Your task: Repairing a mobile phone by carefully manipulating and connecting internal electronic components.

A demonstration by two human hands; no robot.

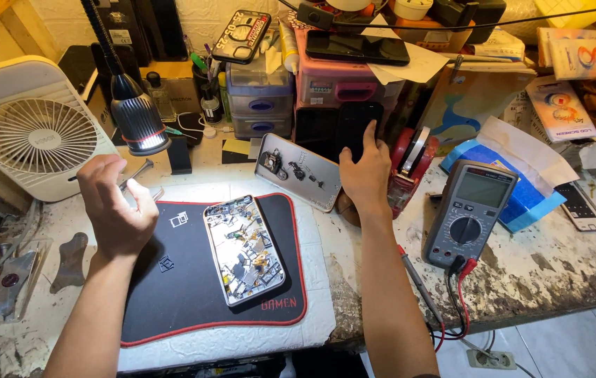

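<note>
An opened phone [244, 248] lies face down on a black mat with red trim [193, 294], its circuit boards showing. My left hand [117, 210] hovers above the mat's left side with tweezers [138, 173] pinched in its fingers. My right hand [366, 175] reaches past the mat, fingers on a black phone [358, 126] that leans upright against pink drawers. Between the two hands a removed phone panel [299, 171] with small parts leans at an angle.
A lit desk lamp [137, 122] shines over the mat. A white fan [35, 136] stands left. A grey multimeter [469, 210] with red and black leads lies right, beside a red tape dispenser [410, 164] and blue-white packet [515, 175]. Drawers and boxes crowd the back.
</note>
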